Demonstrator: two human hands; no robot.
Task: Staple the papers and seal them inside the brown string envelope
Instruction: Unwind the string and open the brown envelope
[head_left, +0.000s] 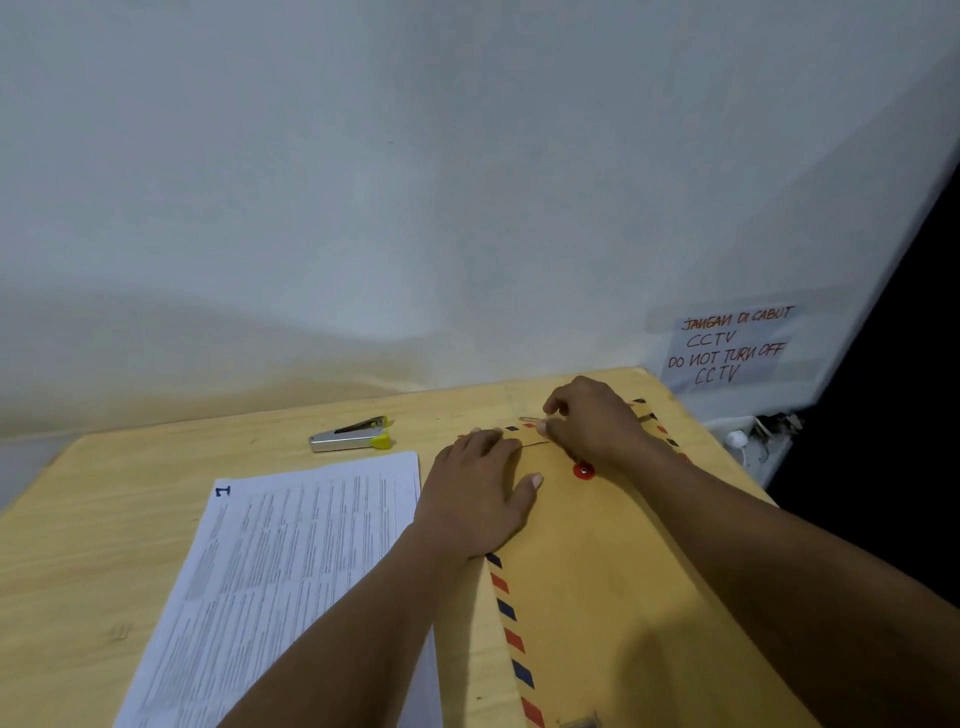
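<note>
A brown envelope (597, 587) with red and blue striped edges lies on the right of the wooden table (104, 545). A red button (584, 470) shows on it. My left hand (480, 499) presses flat on the envelope's left side, fingers spread. At the envelope's far end, my right hand (592, 421) pinches the thin string (530, 420) between thumb and fingers. White printed papers (291, 582) marked "1" lie to the left of the envelope. A silver stapler (350, 434) with yellow ends rests beyond the papers.
A white wall stands right behind the table. A handwritten CCTV notice (727, 345) is taped on the wall at right. A white power strip with plugs (748, 439) sits past the table's right corner. The far right is dark.
</note>
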